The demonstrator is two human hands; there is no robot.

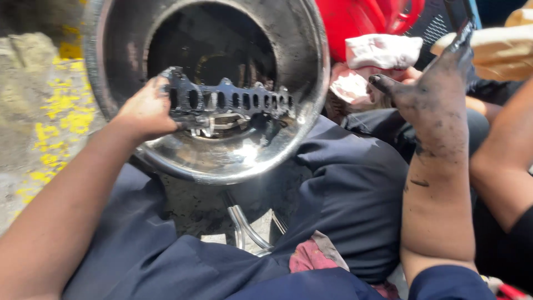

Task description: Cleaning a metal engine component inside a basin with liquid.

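Head view: the left hand (145,107) is closed on the near end of a toothed metal plate (230,100), which reaches away from that grip across the mouth of a shiny metal drum (222,161). The plate looks stiff, fairly heavy, greasy and slippery; its slotted edge offers the best hold. It is dark, notched and perforated. The right hand (438,89), sooty, hangs open, well apart, holding nothing.

Bright, hard daylight from above; glare on the shiny drum rim (233,161) at centre; motion blur softens the frame's right edge.
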